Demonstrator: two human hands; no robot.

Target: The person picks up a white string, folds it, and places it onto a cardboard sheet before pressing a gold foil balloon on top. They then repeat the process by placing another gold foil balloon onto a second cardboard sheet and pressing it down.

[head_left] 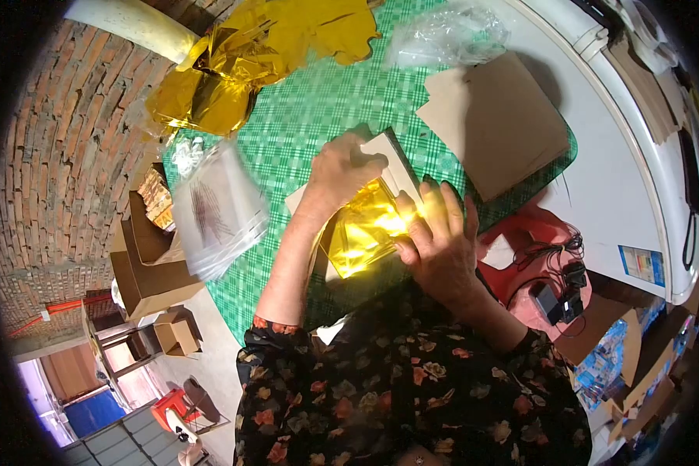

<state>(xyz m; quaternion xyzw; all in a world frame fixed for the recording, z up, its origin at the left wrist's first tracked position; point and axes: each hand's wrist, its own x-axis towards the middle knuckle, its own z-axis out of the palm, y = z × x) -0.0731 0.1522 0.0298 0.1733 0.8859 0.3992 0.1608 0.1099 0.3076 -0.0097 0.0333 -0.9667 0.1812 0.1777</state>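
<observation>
A sheet of shiny gold foil [361, 233] lies over a flat cardboard piece on the table in front of me. Pale cardboard with a dark outer edge [392, 159] stands out at the far end of the foil. My left hand [342, 167] is closed on this pale cardboard, thumb on its near face and fingers curled behind. With fingers stretched out, my right hand [443, 241] rests on the right edge of the foil. Bright glare covers part of the foil near its fingertips.
Gold foil sheets [287, 46] lie crumpled at the far left. Clear plastic bags [221, 210] sit at the left edge, another clear plastic [446, 35] at the back. Brown cardboard sheets [505, 132] lie right. A red stool [512, 272] holds black cables and adapters.
</observation>
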